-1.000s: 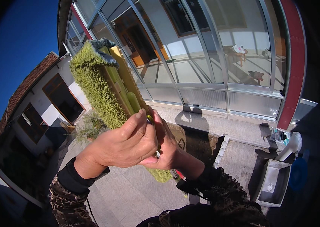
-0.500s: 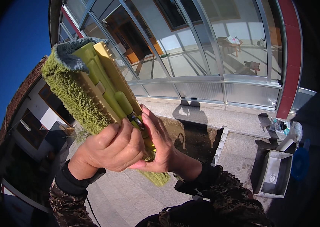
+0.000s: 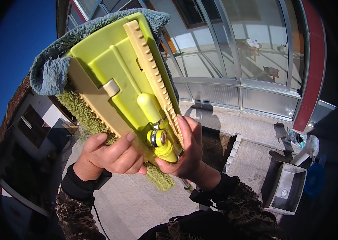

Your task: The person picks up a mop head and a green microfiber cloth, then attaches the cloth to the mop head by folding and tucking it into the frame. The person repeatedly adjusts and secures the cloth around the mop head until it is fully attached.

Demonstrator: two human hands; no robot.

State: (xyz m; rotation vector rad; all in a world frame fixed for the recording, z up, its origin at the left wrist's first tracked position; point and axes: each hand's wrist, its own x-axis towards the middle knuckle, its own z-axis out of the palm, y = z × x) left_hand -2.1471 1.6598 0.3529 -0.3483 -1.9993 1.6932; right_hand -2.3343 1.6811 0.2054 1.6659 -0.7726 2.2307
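Observation:
Raised in front of me is a flat mop head (image 3: 113, 68) with a lime-green plate and two beige toothed clamp strips. A cloth pad wraps it: blue-grey pile (image 3: 53, 76) at the top end, green shaggy pile (image 3: 83, 110) along the left side. A yellow swivel joint (image 3: 163, 149) sits at the lower end of the plate. My left hand (image 3: 111, 154) grips the lower left edge, fingers bent over the beige strip. My right hand (image 3: 187, 150) holds the lower right edge beside the joint, thumb under it. Part of the pole shows below my right hand.
A glazed porch with metal frames (image 3: 237, 52) stands ahead, with a red-tiled pillar (image 3: 313, 68) at its right. On the paving at right lie a metal sink (image 3: 287, 188), a blue basin (image 3: 315, 180) and a white container (image 3: 309, 152). A bordered soil bed (image 3: 217, 154) is beyond my hands.
The mop head has turned so its plate faces me more fully, showing the swivel joint and both strips. My right hand has shifted slightly right, and my left fingers have loosened somewhat.

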